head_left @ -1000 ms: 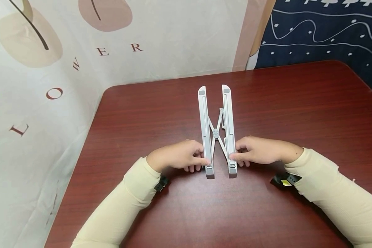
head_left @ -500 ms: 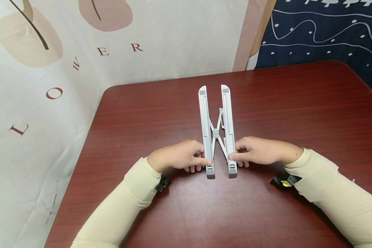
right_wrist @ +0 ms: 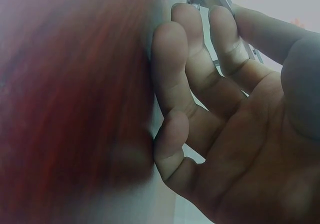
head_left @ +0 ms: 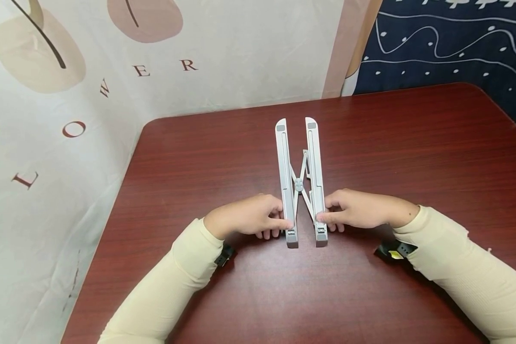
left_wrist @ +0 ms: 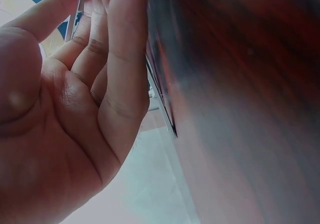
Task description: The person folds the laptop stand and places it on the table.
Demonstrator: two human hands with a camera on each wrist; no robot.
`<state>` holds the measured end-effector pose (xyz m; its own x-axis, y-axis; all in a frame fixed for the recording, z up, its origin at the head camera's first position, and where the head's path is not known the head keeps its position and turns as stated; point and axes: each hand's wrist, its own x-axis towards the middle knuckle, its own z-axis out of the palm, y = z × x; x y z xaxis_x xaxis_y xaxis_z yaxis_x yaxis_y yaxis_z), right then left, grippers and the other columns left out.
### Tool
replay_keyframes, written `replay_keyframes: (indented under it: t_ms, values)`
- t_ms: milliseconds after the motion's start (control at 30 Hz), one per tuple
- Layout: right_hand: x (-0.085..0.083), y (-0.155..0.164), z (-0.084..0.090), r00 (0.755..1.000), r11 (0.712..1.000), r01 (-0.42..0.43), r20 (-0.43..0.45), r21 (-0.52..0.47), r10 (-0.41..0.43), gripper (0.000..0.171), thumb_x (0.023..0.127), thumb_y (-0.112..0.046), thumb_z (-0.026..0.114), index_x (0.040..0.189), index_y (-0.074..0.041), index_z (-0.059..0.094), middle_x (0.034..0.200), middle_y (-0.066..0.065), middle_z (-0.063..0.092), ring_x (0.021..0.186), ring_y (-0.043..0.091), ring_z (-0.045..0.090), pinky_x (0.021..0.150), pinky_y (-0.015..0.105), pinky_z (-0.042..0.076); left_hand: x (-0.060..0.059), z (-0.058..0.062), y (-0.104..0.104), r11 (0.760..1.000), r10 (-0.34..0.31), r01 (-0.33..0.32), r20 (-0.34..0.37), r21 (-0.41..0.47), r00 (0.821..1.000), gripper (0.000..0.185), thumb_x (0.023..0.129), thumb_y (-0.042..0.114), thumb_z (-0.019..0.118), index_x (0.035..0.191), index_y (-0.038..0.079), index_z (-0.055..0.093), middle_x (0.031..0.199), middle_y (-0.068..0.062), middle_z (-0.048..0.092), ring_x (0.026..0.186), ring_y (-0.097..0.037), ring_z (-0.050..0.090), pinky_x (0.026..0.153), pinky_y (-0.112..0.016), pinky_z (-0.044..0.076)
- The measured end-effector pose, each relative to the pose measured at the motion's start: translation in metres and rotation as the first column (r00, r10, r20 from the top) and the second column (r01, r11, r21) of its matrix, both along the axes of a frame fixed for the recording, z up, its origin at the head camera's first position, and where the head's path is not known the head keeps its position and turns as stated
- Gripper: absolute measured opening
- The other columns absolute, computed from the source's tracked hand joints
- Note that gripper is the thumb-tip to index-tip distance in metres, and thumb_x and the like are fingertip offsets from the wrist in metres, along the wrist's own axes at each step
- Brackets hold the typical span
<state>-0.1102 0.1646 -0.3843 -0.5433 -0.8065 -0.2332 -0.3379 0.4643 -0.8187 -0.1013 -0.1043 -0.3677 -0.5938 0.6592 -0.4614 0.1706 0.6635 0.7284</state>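
I see one folding stand [head_left: 301, 184], grey and lying flat near the middle of the desk [head_left: 413, 157], gripped at its near end by my two hands. My left hand [head_left: 245, 217] pinches the left rail [head_left: 284, 181] between thumb and curled fingers; my right hand [head_left: 361, 210] pinches the right rail [head_left: 316, 179] the same way. Compared with a second ago, the two rails stand slightly closer together and the cross-brace [head_left: 299, 184] between them looks narrower, so I judge the stand to be partway through folding shut, with a gap left to close. Neither hand has shifted its place along the rails. Count: one stand, two rails, one crossed brace, two hands, one desk. In the wrist views the fingers [left_wrist: 120, 53] lie beside the desk's edge and against a rail; detail there is blurred.
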Motion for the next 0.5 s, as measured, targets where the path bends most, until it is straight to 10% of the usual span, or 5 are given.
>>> replay_keyframes:
  t_ms: [500]
  values:
    - [0.0005, -0.0009, -0.0003, 1.000, 1.000, 0.003, 0.004, -0.003, -0.003, 0.027, 0.102, -0.023, 0.058, 0.080, -0.009, 0.064, 0.069, 0.000, 0.065, 0.058, 0.010, 0.061, 0.056, 0.024, 0.051, -0.0001, -0.0014, 0.0001, 1.000, -0.004, 0.004, -0.008, -0.001, 1.000, 0.025, 0.097, 0.029, 0.067, 0.083, 0.008, 0.064, 0.069, -0.003, 0.069, 0.055, -0.016, 0.066, 0.053, -0.031, 0.058]
